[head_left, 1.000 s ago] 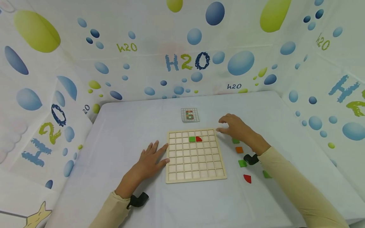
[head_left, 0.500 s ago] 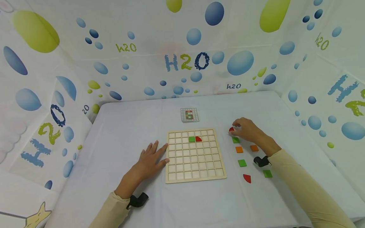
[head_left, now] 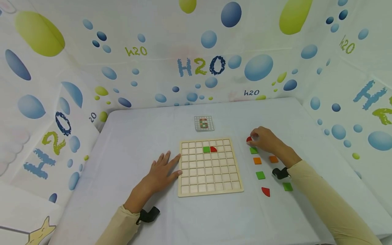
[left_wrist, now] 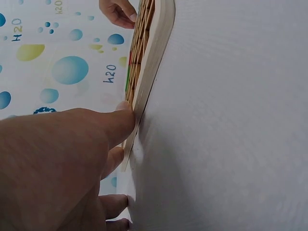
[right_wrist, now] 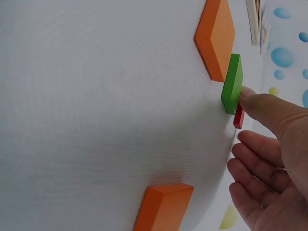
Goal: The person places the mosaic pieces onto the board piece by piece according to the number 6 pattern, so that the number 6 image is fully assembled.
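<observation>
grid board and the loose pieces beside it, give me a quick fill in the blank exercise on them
The left hand touches the grid board along its ____ edge.
Immediately right of the board's green square lies a piece coloured ____.
In the head view, ____ loose orange squares are visible.

Missing words: left; red; two.

The left hand (left_wrist: pixel 62 159) reaches in from the left edge, its thumb touching the pale wooden rim of a gridded board (left_wrist: pixel 160 43) seen nearly edge-on. Two lower fingertips meet the white cloth (left_wrist: pixel 236 120), a soft shadow beside them. Thin red and green slivers (left_wrist: pixel 127 81), probably flat tiles, show along the board's face. Above, the right hand (left_wrist: pixel 117 11) appears before the bubble-printed "h2O" sheet (left_wrist: pixel 29 72).
</observation>
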### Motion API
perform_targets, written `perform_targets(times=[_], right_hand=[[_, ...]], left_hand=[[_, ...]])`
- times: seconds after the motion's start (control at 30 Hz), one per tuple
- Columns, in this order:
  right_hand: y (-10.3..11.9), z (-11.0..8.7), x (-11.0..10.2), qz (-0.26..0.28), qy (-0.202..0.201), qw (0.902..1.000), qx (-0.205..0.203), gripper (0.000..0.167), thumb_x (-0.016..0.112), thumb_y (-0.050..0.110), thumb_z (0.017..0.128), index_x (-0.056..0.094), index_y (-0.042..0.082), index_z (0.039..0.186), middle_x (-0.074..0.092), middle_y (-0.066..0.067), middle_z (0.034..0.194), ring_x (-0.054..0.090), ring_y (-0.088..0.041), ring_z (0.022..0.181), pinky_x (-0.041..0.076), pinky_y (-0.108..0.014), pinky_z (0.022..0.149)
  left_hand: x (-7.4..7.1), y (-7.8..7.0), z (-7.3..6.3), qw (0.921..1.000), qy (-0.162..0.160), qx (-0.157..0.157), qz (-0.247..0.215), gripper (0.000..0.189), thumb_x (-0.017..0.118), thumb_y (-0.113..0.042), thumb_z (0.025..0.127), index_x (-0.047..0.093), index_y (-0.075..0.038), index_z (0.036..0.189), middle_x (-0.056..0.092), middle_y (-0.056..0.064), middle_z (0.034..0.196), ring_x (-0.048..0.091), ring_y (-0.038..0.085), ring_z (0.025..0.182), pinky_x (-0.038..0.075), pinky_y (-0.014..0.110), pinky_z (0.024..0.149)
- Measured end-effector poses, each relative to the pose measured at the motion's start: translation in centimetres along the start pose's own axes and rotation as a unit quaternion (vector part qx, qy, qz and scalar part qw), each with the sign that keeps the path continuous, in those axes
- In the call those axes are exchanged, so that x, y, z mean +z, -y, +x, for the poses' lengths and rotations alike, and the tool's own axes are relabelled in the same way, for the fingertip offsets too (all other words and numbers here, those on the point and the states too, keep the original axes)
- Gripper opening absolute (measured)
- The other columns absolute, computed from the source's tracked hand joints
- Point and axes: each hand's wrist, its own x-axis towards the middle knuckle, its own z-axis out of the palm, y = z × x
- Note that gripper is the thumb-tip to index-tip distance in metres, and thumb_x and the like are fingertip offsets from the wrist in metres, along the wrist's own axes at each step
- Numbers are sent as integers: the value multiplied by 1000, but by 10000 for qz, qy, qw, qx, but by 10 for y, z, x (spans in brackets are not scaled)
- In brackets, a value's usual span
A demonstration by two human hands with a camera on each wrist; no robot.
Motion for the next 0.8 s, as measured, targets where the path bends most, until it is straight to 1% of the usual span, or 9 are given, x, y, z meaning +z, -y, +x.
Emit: perform_targets(times=[0.1,0.37,0.47,0.7,0.8], right_hand=[[-1,1,1,25,0,10000,7,45,78,27,99,65,-3,130,64,-21,125,57,-36,115,49,-54,110],[-3,1,4,4,-6,10000,5,42,75,26,100,66,-3,130,63,-21,126,57,-36,116,48,-56,112],[-3,1,5,21,-29,10000,-3,40,75,25,101,66,-2,129,63,-20,125,57,-36,117,48,-55,112],[-3,0,4,8,-105,9998,-170,35,73,23,102,68,-4,123,63,-21,121,58,-36,112,49,-55,110],[-2,0,4,-51,-138,9996,-223,34,74,23,102,68,-4,121,64,-21,120,58,-36,111,49,-55,109]], left_hand=[[-1,-1,0,10000,16,-30,3,69,58,-42,108,32,-17,168,13,29,173,8,54,159,11,77,122],[0,-1,-1,10000,-32,36,-33,69,59,-42,108,33,-16,167,16,30,172,11,55,158,13,78,120],[0,0,-2,10000,-21,4,-42,69,58,-42,108,32,-17,168,14,29,173,9,54,159,11,77,121],[1,0,-2,9999,-105,68,-105,70,60,-40,108,33,-16,167,15,31,172,10,55,158,11,79,120],[1,0,-2,9999,-91,55,-82,69,60,-41,108,33,-16,167,15,31,172,10,55,159,11,78,121]])
